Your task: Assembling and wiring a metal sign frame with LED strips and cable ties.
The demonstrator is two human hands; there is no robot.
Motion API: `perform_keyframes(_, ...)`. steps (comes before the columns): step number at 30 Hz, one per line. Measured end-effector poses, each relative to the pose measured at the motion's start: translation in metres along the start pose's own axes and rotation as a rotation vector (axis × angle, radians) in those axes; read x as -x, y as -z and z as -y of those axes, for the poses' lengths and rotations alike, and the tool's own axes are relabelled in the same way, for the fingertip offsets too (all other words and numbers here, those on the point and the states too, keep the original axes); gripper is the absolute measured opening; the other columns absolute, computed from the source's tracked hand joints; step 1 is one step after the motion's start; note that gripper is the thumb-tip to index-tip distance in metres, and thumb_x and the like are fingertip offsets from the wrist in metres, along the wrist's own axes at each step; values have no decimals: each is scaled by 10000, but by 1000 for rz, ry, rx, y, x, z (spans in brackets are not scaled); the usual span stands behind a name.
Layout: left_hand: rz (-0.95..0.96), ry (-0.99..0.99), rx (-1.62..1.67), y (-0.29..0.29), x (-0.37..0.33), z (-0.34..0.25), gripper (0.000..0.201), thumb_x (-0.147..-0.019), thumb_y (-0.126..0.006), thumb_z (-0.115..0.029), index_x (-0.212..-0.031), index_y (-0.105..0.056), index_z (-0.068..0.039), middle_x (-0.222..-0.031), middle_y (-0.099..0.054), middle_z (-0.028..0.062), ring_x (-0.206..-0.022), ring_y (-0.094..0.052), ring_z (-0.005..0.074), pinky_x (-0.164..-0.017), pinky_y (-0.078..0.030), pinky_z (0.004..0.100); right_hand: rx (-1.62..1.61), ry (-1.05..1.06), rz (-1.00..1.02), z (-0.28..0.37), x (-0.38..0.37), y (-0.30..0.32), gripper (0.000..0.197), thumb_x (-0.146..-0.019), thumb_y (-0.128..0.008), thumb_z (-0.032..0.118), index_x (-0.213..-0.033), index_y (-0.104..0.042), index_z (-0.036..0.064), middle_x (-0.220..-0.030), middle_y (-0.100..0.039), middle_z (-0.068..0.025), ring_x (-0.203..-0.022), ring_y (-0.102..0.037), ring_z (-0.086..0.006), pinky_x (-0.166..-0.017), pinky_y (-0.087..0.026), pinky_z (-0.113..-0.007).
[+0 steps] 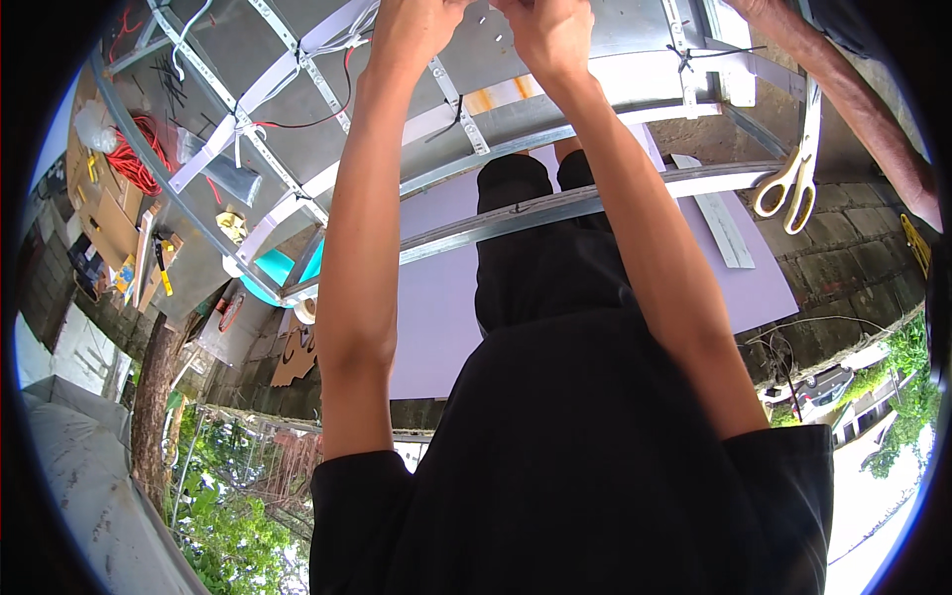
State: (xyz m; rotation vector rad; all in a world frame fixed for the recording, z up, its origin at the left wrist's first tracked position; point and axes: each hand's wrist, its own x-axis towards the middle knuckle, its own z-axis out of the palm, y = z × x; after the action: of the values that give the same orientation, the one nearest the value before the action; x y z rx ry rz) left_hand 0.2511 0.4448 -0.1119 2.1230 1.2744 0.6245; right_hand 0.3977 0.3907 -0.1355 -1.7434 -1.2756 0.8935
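Observation:
Both my arms reach up to the top edge of the view. My left hand (416, 25) and my right hand (547, 30) sit close together, fingers curled, over a grey metal sheet (615, 30) inside a curved metal frame (555, 206). The picture's edge cuts off my fingertips, so what they pinch is hidden. White perforated strips (319, 81) with thin red and black wires run across the frame to the left of my left hand. Cream-handled scissors (788, 183) lie on the frame to the right of my right arm.
Another person's forearm (853, 99) comes in at the upper right near the scissors. A pale purple board (436, 297) lies under the frame on paving blocks. At the left are a red wire coil (139, 164), cardboard boxes (104, 223), small tools and a teal object (273, 268).

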Motion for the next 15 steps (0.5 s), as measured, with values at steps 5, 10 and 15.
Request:
perform_keyframes(5,11,39,37,-1,-2,-5,106,-781,-736,-34,-881,-756,-2,-908,-652,177,-870,-650,351,-779,-516,407,-37,-31,3,0,-1,2,344,-832,-709,82,-1127,-533,53,-796,-721,-187,-759,-709,-383,-636,-525,-435)
perform_keyframes(10,46,154,30,-6,-6,-19,121,-804,-716,-82,-890,-760,-8,-921,-660,179,-893,-647,358,-795,-521,413,17,-17,-33,-10,-3,0,418,-821,-731,91,-1154,-486,29,-789,-720,-188,-766,-709,-387,-636,-525,-436)
perform_keyframes(15,-7,67,-38,-17,-1,-2,102,-803,-711,-89,-849,-758,-11,-944,-664,183,-946,-625,361,-827,-506,429,-18,59,-24,-12,-2,-4,384,-821,-739,101,-1107,-494,31,-786,-721,-186,-773,-711,-387,-646,-531,-447)
